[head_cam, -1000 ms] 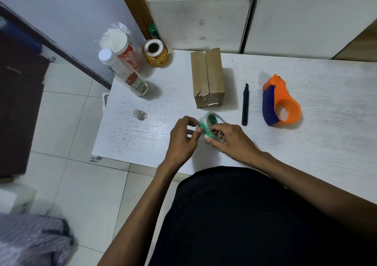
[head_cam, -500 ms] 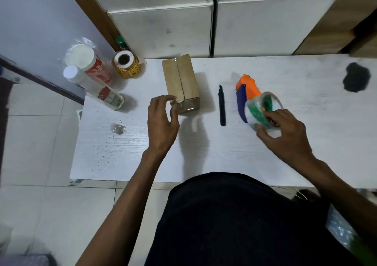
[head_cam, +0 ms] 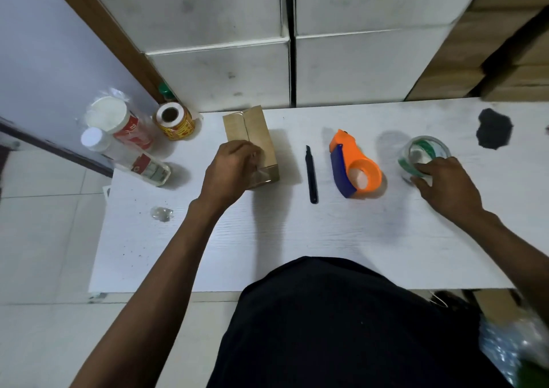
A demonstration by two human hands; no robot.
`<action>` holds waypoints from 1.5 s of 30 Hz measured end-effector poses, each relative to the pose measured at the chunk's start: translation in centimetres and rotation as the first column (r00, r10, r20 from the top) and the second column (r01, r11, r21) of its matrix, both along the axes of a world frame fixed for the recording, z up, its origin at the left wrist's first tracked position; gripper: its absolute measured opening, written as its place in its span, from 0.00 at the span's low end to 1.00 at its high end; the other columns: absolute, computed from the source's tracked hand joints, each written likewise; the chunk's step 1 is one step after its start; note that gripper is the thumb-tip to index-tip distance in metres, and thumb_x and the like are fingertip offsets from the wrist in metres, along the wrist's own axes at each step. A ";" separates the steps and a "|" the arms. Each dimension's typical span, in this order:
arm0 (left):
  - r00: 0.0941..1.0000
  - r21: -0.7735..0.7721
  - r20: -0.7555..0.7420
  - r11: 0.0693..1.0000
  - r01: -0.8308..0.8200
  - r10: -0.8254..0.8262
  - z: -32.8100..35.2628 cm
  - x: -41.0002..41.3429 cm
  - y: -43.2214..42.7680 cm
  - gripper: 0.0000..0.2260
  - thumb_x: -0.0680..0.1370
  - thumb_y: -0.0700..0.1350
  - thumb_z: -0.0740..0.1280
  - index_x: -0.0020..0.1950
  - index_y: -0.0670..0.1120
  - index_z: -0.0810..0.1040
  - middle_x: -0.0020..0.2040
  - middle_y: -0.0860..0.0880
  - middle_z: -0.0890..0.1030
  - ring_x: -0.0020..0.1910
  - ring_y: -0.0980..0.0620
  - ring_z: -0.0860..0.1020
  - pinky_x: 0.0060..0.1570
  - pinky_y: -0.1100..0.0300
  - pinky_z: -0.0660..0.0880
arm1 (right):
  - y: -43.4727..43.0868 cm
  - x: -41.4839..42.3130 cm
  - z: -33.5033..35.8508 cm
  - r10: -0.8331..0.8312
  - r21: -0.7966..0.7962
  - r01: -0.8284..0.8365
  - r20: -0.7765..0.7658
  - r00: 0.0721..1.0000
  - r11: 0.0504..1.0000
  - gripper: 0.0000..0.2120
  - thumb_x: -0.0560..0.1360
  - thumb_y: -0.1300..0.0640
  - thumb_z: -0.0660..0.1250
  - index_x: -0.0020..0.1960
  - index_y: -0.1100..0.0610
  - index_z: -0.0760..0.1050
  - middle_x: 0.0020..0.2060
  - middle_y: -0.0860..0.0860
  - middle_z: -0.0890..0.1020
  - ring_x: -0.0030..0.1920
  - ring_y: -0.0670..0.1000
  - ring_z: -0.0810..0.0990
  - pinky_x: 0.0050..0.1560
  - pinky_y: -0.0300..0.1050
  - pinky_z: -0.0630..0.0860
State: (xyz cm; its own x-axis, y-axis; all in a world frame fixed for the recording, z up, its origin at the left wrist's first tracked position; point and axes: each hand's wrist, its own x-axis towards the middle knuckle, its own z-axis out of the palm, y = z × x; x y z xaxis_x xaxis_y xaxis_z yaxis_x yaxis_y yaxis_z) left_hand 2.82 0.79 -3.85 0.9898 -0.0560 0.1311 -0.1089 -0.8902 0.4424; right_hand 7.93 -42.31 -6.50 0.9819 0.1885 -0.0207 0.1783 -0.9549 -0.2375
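A small brown cardboard box (head_cam: 252, 132) lies on the white table (head_cam: 297, 239), its near end shiny with clear tape. My left hand (head_cam: 230, 169) lies over the box's near left part with its fingers curled onto the top. A clear tape roll with green print (head_cam: 423, 152) stands on the table at the right. My right hand (head_cam: 445, 187) holds the roll's near side with fingertips and thumb. Between the two hands lie a black utility knife (head_cam: 311, 176) and an orange and blue tape dispenser (head_cam: 355, 166).
At the table's back left corner stand a yellow label roll (head_cam: 175, 120), a white-lidded tub (head_cam: 116, 120) and a lying bottle (head_cam: 130, 157). A crumpled bit of clear tape (head_cam: 162, 213) lies near the left edge. A black patch (head_cam: 493, 129) marks the far right. White cabinets rise behind.
My right hand carried the tape roll from in front of me to the right, past the dispenser, and has it down on the table. My left hand moved up onto the box.
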 end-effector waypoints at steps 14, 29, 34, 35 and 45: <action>0.998 -0.055 0.038 0.997 0.055 -0.053 -0.4 -0.2 0.9 0.11 0.78 0.40 0.70 0.59 0.43 0.82 0.61 0.45 0.80 0.60 0.44 0.77 0.55 0.53 0.77 | 1.9 0.8 -0.4 0.008 0.072 -0.001 -0.097 0.995 0.997 0.18 0.67 0.61 0.75 0.56 0.61 0.79 0.51 0.62 0.82 0.54 0.66 0.76 0.52 0.56 0.76; 0.960 -0.194 0.206 0.969 -0.150 0.190 -0.2 -1.3 0.4 0.05 0.76 0.41 0.74 0.51 0.42 0.85 0.48 0.46 0.86 0.49 0.48 0.82 0.48 0.52 0.79 | 21.0 3.4 7.1 0.522 0.406 -0.571 0.235 0.820 0.714 0.05 0.75 0.56 0.69 0.47 0.57 0.80 0.40 0.51 0.83 0.41 0.52 0.79 0.43 0.48 0.76; 0.954 -0.209 0.203 0.962 -0.176 0.219 -1.2 -1.8 -0.1 0.09 0.76 0.42 0.74 0.54 0.42 0.86 0.52 0.44 0.86 0.52 0.46 0.83 0.50 0.51 0.81 | 24.5 3.3 3.9 0.678 0.332 -0.680 0.144 0.721 0.653 0.10 0.75 0.54 0.69 0.54 0.57 0.81 0.48 0.53 0.84 0.49 0.55 0.82 0.45 0.54 0.80; 0.953 -0.212 0.199 0.960 -0.183 0.226 -1.4 -2.0 -0.1 0.09 0.76 0.43 0.74 0.54 0.42 0.86 0.52 0.44 0.86 0.52 0.46 0.83 0.50 0.51 0.81 | 24.8 3.2 3.4 0.699 0.319 -0.699 0.136 0.702 0.640 0.10 0.76 0.54 0.68 0.54 0.56 0.80 0.48 0.52 0.84 0.49 0.55 0.81 0.44 0.53 0.80; 0.945 -0.057 0.298 0.990 -0.127 0.138 -1.5 -2.5 0.2 0.09 0.78 0.47 0.71 0.54 0.45 0.86 0.53 0.48 0.86 0.56 0.48 0.83 0.46 0.50 0.82 | 25.2 2.9 1.7 0.716 0.212 -0.724 0.126 0.687 0.657 0.17 0.76 0.54 0.70 0.63 0.59 0.78 0.62 0.56 0.80 0.66 0.58 0.76 0.54 0.56 0.80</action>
State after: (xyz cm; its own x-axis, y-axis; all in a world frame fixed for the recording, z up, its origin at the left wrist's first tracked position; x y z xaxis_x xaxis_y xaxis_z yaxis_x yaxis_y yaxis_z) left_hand 0.28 0.98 -5.39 0.9024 0.0833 0.4227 -0.1239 -0.8895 0.4399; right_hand 10.83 -17.09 -4.77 0.5363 0.8318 0.1435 0.7972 -0.4433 -0.4099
